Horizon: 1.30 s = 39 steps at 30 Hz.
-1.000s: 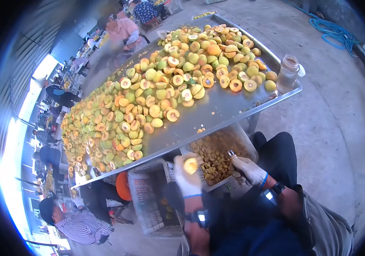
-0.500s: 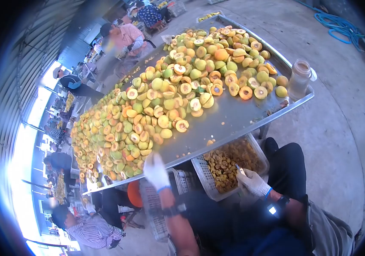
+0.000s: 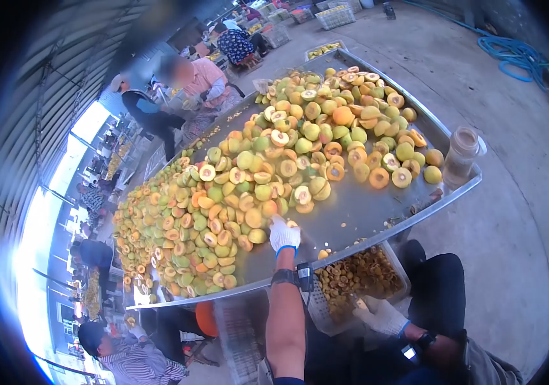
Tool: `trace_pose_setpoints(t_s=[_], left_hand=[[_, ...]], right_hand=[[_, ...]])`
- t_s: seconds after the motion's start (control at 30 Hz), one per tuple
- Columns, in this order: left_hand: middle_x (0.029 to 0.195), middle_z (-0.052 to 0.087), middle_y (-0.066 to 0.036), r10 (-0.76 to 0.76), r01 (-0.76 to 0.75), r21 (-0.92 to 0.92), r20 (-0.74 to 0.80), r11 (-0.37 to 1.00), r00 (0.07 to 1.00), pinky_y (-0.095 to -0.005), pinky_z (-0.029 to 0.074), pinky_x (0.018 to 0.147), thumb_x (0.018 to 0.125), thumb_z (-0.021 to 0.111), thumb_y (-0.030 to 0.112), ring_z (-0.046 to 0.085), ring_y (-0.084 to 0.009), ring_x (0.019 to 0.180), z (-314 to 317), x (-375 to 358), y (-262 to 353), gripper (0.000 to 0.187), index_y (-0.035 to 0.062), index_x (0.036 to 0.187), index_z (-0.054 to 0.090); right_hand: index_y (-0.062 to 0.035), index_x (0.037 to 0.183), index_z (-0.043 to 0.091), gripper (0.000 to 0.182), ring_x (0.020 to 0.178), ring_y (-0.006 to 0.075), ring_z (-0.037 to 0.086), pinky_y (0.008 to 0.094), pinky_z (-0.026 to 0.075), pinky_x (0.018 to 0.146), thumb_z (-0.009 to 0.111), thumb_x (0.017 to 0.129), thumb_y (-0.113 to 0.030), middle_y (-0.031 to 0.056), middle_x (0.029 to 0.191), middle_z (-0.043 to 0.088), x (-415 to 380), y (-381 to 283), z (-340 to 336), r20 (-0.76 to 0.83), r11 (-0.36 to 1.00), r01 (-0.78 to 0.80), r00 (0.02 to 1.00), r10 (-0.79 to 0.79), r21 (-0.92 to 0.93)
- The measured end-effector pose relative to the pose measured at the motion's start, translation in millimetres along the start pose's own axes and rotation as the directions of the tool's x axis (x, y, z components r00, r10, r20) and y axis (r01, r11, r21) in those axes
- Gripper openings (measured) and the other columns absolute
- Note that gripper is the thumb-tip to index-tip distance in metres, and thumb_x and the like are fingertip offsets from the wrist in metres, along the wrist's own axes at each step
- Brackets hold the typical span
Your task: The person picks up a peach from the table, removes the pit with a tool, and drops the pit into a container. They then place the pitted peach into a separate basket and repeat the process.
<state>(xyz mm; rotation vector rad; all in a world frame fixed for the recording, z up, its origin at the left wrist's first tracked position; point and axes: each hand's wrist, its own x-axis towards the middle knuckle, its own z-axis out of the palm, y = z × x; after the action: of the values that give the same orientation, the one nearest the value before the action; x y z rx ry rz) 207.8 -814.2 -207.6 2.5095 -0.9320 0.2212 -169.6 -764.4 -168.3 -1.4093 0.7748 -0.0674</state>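
Note:
A large heap of yellow-green apricots [image 3: 249, 192], many cut into halves with orange flesh, covers much of the metal tray table [image 3: 364, 208]. My left hand [image 3: 284, 236], in a white knit glove, reaches over the tray to the near edge of the heap. Its fingers are closed around an apricot half [image 3: 292, 224], partly hidden by the glove. My right hand [image 3: 382, 317], also gloved, is low by my lap, closed on a small hand tool [image 3: 357, 300] whose tip is hard to make out. Beneath the tray edge, beside it, a white crate [image 3: 401, 273] holds brown pits and scraps [image 3: 358, 279].
A clear plastic bottle [image 3: 461, 157] stands at the tray's right corner. Another white crate [image 3: 239, 330] and an orange bucket [image 3: 206, 319] are below the near edge. A person in pink [image 3: 207, 80] works across the tray; another in stripes [image 3: 139, 359] sits to the left. A blue hose [image 3: 512, 51] lies on the floor.
My left hand has moved right and forward from the tray's near edge to the heap. The right hand stays over the crate's side. The view has shifted slightly.

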Motion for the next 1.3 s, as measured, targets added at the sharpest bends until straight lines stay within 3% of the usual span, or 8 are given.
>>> trace_pose_setpoints(t_s=[0.1,0.4,0.6,0.77,0.87,1.0,1.07,1.3], left_hand=[[0.098,0.069,-0.019,-0.154,0.54,-0.6,0.573,0.591,0.805,-0.037,0.054,0.063,0.082,0.077,0.017,0.066,-0.0237,0.074,-49.9,-17.0,26.9,0.044,-0.0025,0.118,0.06],[0.114,0.066,-0.015,0.124,0.557,-0.686,0.574,-0.468,0.81,-0.0331,0.049,0.073,0.099,0.067,0.018,0.062,-0.0222,0.087,-124.8,-187.5,84.0,0.031,0.0059,0.128,0.06],[0.123,0.065,-0.016,0.097,0.543,-0.755,0.55,-0.367,0.83,-0.0383,0.052,0.083,0.108,0.055,0.027,0.063,-0.0242,0.099,-137.6,-235.3,103.8,0.034,0.0065,0.135,0.054],[0.128,0.064,-0.015,-0.016,0.394,-0.919,0.394,0.016,0.919,-0.0416,0.046,0.108,0.112,0.041,0.04,0.061,-0.0253,0.119,-140.0,-254.0,127.6,0.046,0.0025,0.134,0.056],[0.133,0.06,-0.015,0.065,0.451,-0.878,0.447,-0.159,0.892,-0.0404,0.044,0.111,0.111,0.043,0.039,0.059,-0.0243,0.123,-121.1,-260.8,114.1,0.048,-0.0008,0.133,0.057],[0.134,0.06,-0.014,0.065,0.414,-0.91,0.412,-0.021,0.909,-0.036,0.047,0.108,0.107,0.053,0.027,0.059,-0.0236,0.123,-135.6,-264.3,128.6,0.039,0.0001,0.134,0.058],[0.13,0.063,-0.012,0.052,0.58,-0.775,0.588,-0.252,0.807,-0.039,0.043,0.112,0.108,0.047,0.027,0.058,-0.0247,0.125,-142.6,-261.5,128.8,0.041,-0.0022,0.133,0.059],[0.122,0.066,-0.012,0.042,0.592,-0.802,0.591,-0.082,0.806,-0.0398,0.045,0.108,0.105,0.053,0.028,0.061,-0.0255,0.118,-107.4,-271.1,108.2,0.032,0.003,0.119,0.067]], right_hand=[[-0.0002,0.113,0.065,0.035,0.075,0.0157,0.064,0.0358,0.053,0.072,0.064,0.101,-0.033,0.0113,0.08,0.069,-4.6,-3.9,-2.0,-0.012,0.999,0.041,0.999,-0.041,0.007],[-0.0002,0.107,0.063,0.028,0.077,0.0143,0.061,0.0348,0.05,0.071,0.067,0.099,-0.027,0.0097,0.082,0.066,-21.3,-34.2,-19.9,-0.147,0.968,0.221,0.968,-0.203,0.118],[-0.0017,0.111,0.066,0.03,0.076,0.0235,0.067,0.0381,0.052,0.072,0.072,0.091,-0.022,0.0163,0.085,0.069,-36.6,-64.1,-17.4,-0.355,0.923,0.382,0.859,-0.369,-0.034],[-0.0031,0.115,0.068,0.031,0.082,0.0351,0.072,0.0424,0.054,0.073,0.073,0.09,-0.02,0.0197,0.09,0.072,-44.8,-73.4,-10.9,-0.399,0.912,0.402,0.826,-0.399,-0.081],[-0.0035,0.107,0.069,0.028,0.083,0.0428,0.068,0.0451,0.053,0.072,0.075,0.088,-0.022,0.022,0.088,0.07,-49.2,-75.2,-13.1,-0.407,0.905,0.391,0.809,-0.425,-0.168],[-0.0034,0.095,0.069,0.023,0.08,0.044,0.067,0.0473,0.052,0.069,0.074,0.086,-0.024,0.0227,0.082,0.068,-46.7,-68.9,-11.7,-0.433,0.907,0.321,0.801,-0.413,-0.271],[-0.0034,0.091,0.068,0.023,0.078,0.0443,0.067,0.0479,0.052,0.068,0.074,0.086,-0.025,0.0228,0.081,0.068,-43.7,-62.2,-11.3,-0.43,0.901,0.314,0.799,-0.421,-0.299],[-0.0025,0.089,0.068,0.026,0.077,0.0441,0.067,0.0475,0.052,0.067,0.074,0.087,-0.027,0.0228,0.079,0.067,-33.0,-46.8,0.6,-0.441,0.889,0.346,0.777,-0.45,-0.3]])
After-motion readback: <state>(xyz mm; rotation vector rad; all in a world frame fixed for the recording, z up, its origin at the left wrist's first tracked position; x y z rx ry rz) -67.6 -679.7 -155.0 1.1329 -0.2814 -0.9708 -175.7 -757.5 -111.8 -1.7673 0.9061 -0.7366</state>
